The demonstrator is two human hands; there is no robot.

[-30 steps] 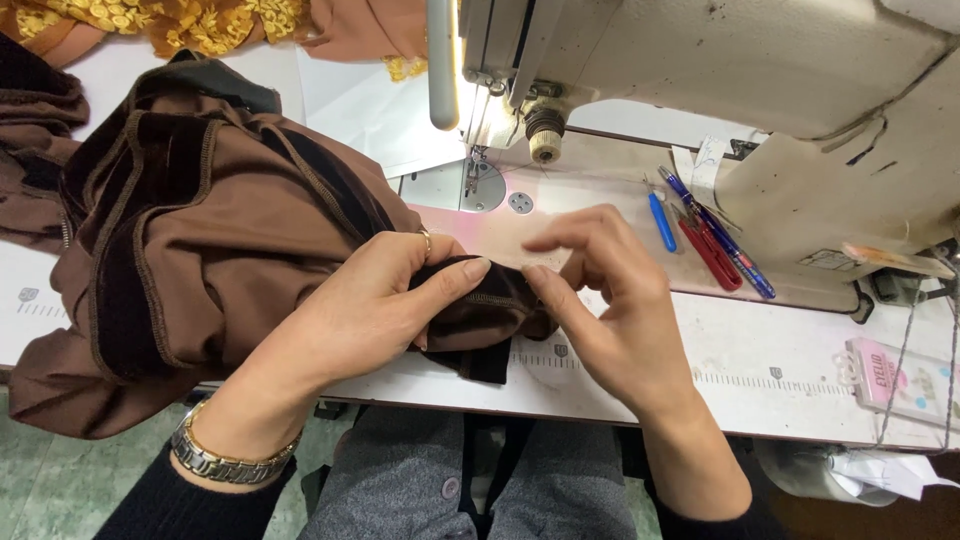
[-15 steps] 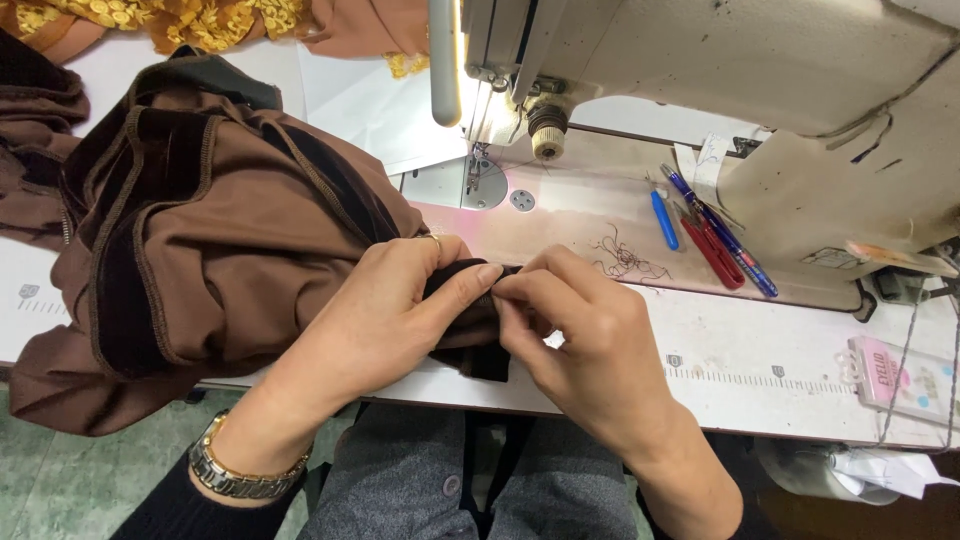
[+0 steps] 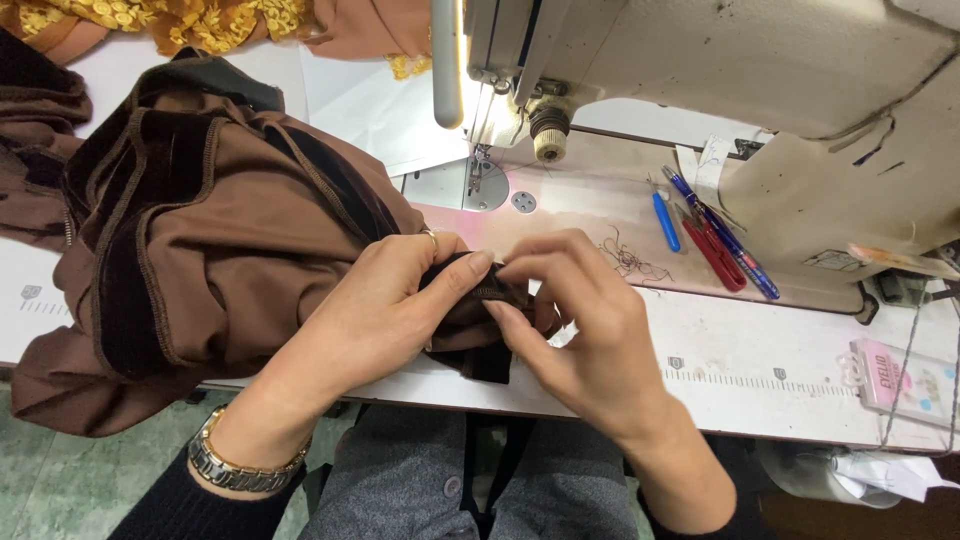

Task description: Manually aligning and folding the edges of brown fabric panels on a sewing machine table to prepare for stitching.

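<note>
I have the dark velvet trim edge (image 3: 478, 305) of the brown garment (image 3: 220, 230) pinched between both hands at the front edge of the sewing table (image 3: 760, 385). My left hand (image 3: 385, 310) clamps it from the left, thumb underneath and forefinger laid flat along the top, the rest of the palm resting on the bunched cloth. My right hand (image 3: 575, 330) meets it from the right, fingertips curled and pressed together on the same strip, the two grips almost touching.

The cloth looks soft and limp to me: it slumps in folds to the left of my grip and hangs over the table's front. I judge it light but bulky, so the mass on the left will drag on whatever I hold. The velvet bands look thicker and a little grippier than the plain brown weave, and the stitched edge gives the firmest hold; that is where I would keep my fingers, close to the seam, not out in the loose body.

Beyond my right hand lie loose thread clippings (image 3: 628, 260), then a blue seam ripper (image 3: 665, 222) and red and blue pens (image 3: 722, 245). The sewing machine (image 3: 700, 60) stands above, its needle plate (image 3: 470, 185) just past my knuckles.
</note>
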